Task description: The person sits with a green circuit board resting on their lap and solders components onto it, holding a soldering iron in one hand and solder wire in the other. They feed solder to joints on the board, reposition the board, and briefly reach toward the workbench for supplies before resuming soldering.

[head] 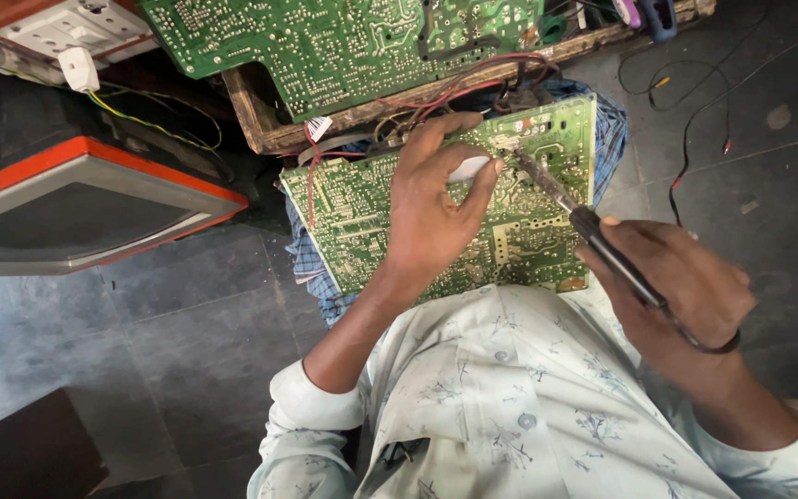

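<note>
Hands over a green board [371,212] on the lap: left hand [436,208] pinches a white piece [469,168]; right hand [685,282] grips an iron [570,208], tip at twelve o'clock. Monitor [76,208] at nine; second board [344,46] and wires [473,88] behind.

1. The circuit board [371,217] lies on the person's lap, over a cloth [311,268].
2. Behind it, a second circuit board [325,46] rests on a wooden crate [260,115].
3. Left of it sits a television set [76,208].
4. On it rests the left hand [436,203]; at its right, the right hand [685,286] grips a soldering iron [602,240].

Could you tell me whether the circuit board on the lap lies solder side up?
Solder side up: the circuit board shows green traces and solder points, no components.
</note>
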